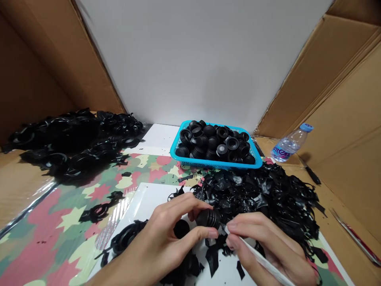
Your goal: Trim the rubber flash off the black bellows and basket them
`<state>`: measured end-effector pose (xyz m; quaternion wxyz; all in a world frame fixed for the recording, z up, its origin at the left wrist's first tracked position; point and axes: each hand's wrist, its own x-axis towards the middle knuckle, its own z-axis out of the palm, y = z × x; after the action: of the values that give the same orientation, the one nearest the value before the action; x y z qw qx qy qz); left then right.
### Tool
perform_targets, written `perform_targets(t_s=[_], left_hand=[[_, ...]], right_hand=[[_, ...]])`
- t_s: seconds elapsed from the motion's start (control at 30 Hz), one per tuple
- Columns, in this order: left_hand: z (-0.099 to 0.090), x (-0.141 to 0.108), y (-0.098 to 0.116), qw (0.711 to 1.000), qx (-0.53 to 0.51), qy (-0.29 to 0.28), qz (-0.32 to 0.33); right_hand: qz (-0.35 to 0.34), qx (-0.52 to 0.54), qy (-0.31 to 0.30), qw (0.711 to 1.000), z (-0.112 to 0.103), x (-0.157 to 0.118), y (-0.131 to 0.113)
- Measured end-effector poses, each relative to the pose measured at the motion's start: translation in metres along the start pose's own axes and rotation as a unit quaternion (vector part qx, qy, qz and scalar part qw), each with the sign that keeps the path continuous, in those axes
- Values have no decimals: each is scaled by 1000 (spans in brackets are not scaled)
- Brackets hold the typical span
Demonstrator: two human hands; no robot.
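Between the thumb and fingers of my left hand (175,228) is a black ribbed rubber part (208,218), lying on its side with its ribs facing right. My right hand (268,246) pinches a thin white-handled tool (258,257), whose tip is close to the part's ribbed right end; whether it touches is too small to tell. Both hands are over a white board (148,194) scattered with black scraps. Beneath and beside my left hand lie more black rubber parts (127,236), partly hidden by the hand.
A blue basket (214,163) full of black ribbed parts stands behind the hands. Black scraps (268,194) are heaped on the right, and a large pile of black parts (74,139) is at the left. Farther right are a water bottle (290,143), a dark-handled knife (311,172) and tweezers (355,236).
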<state>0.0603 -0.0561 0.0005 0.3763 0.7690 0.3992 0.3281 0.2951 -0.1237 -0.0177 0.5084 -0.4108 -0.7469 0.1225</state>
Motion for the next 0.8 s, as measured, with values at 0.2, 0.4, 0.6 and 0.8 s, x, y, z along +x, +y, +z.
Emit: perform_targets(t_s=[0.2, 0.4, 0.6, 0.8], left_hand=[[1, -4, -1, 999, 23, -1, 43], [4, -10, -4, 996, 29, 10, 88], [8, -4, -4, 997, 24, 22, 71], [15, -2, -6, 1000, -6, 18, 13]], right_hand=[[51, 14, -3, 999, 5, -2, 2], [13, -50, -43, 998, 13, -11, 11], [-55, -280, 25, 958, 37, -18, -1], [-17, -354, 73, 932, 41, -3, 1]])
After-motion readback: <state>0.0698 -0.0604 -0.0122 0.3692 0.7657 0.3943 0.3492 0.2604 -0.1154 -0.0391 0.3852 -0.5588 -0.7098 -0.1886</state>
